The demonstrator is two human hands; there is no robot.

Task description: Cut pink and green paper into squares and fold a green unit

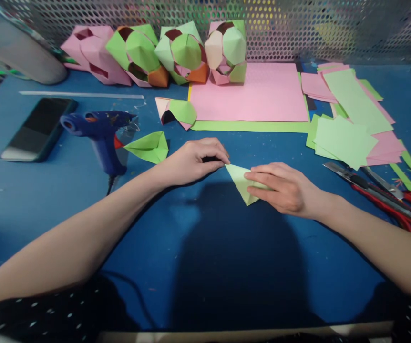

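A small light green folded paper triangle point(240, 180) lies on the blue table point(84, 209) in front of me. My left hand point(194, 159) is curled, its fingertips pinching the triangle's upper left tip. My right hand point(284, 188) lies over the triangle's right side, its fingers pressed flat and together on the paper. A folded green paper piece point(150, 146) rests to the left, beside a blue glue gun point(101, 133). A pink and green folded unit point(177, 112) sits just behind my left hand.
Several pink, green and orange paper models point(155, 52) line the back by a perforated metal wall. A pink sheet on a green one point(251, 93), cut paper squares point(348, 124), red scissors point(398, 195), a phone point(39, 127) and a clear ruler point(80, 95) surround the work spot.
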